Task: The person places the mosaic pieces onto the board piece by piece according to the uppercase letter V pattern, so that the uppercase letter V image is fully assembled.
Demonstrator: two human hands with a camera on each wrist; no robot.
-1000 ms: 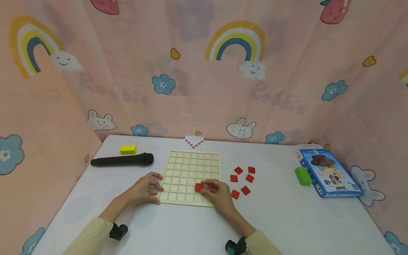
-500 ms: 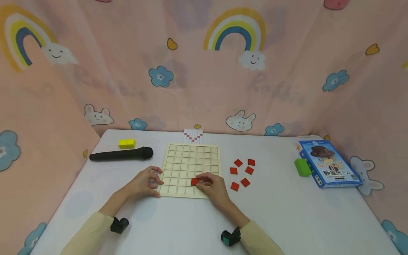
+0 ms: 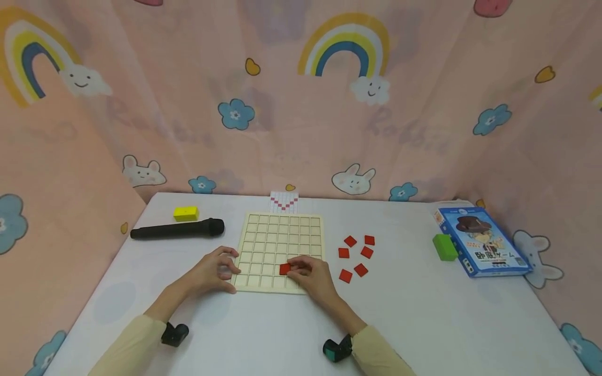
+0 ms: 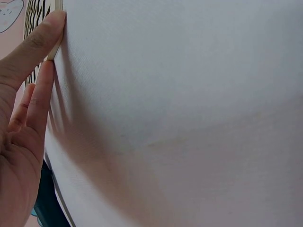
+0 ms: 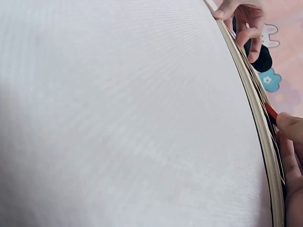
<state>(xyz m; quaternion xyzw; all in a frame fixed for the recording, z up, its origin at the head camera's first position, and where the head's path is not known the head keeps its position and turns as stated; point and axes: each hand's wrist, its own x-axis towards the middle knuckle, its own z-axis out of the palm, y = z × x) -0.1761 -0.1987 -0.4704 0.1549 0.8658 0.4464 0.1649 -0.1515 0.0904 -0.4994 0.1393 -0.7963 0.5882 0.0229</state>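
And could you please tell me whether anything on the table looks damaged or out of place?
Nothing looks spilled or damaged. The six loose red tiles right of the grid board lie at mixed angles, which seems ordinary. Perhaps the black microphone to the board's left looks odd, as it seems unrelated to tiles.

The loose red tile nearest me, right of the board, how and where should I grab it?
Probably from above, pinching the near and far edges of the loose red tile. It lies flat on the table, and another red tile sits just to its right, so those two edges seem freer than the right one.
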